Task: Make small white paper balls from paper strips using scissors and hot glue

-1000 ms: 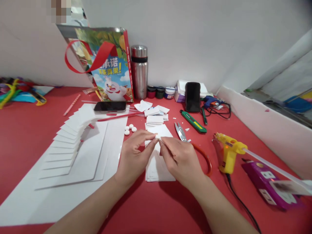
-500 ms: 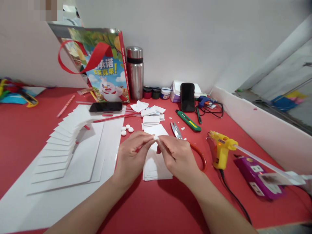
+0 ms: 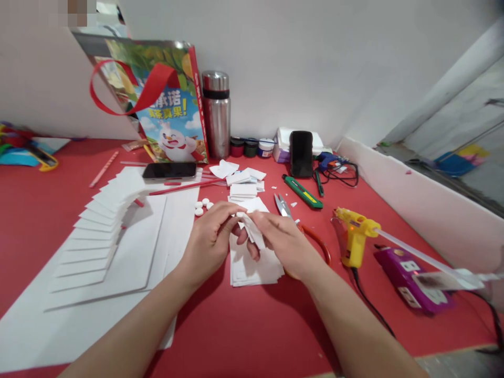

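My left hand (image 3: 214, 236) and my right hand (image 3: 281, 236) meet at the middle of the table. Both are closed on a strip of white paper (image 3: 254, 233), pinched at its upper end by fingers and thumbs and slanting down between the palms. Under them lies a stack of white paper pieces (image 3: 255, 273), partly covered by my fingers. Several small white round discs (image 3: 199, 212) sit just beyond my left hand. Close to my right hand are scissors (image 3: 282, 205) with orange handles, partly hidden by the hand.
Left, a fanned white stair-like model (image 3: 92, 231) stands on white board. Behind are a phone (image 3: 169, 170), gift bag (image 3: 173, 121), steel flask (image 3: 216, 115) and paint pots (image 3: 251, 148). A green cutter (image 3: 302, 191), yellow glue gun (image 3: 356, 236) and purple box (image 3: 409, 278) lie right.
The small white piece pinched at my fingertips now shows as a longer paper strip between my hands. My right hand has turned and shifted slightly left. The view has moved a little.
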